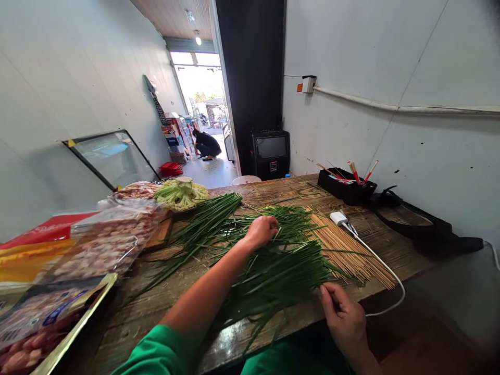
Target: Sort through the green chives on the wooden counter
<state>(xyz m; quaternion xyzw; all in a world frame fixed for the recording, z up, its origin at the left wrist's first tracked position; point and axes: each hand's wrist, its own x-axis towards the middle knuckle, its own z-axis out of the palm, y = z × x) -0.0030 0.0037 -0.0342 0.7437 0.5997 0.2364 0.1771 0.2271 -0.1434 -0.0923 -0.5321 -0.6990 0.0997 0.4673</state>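
Observation:
Loose garlic chives (281, 271) lie in a thick bundle at the table's front. My left hand (262, 232) reaches over a smaller pile of chives (299, 221), its fingers curled round a stalk whose pale end shows at the fingertips. At the front edge, my right hand (346, 315) has thumb and forefinger pressed together beside the bundle's right end. Whatever is in that pinch is too small to make out. A third bunch of chives (213, 216) lies to the left. Beneath the right ends of the chives spread many thin bamboo skewers (351, 255).
Left stand packed meat (105, 242), a meat tray (35, 328), a cauliflower (182, 195) and a wooden board (159, 234). A white charger (338, 219) with its cable and a black pouch (332, 185) with a strap lie right. A person (207, 144) crouches near the doorway.

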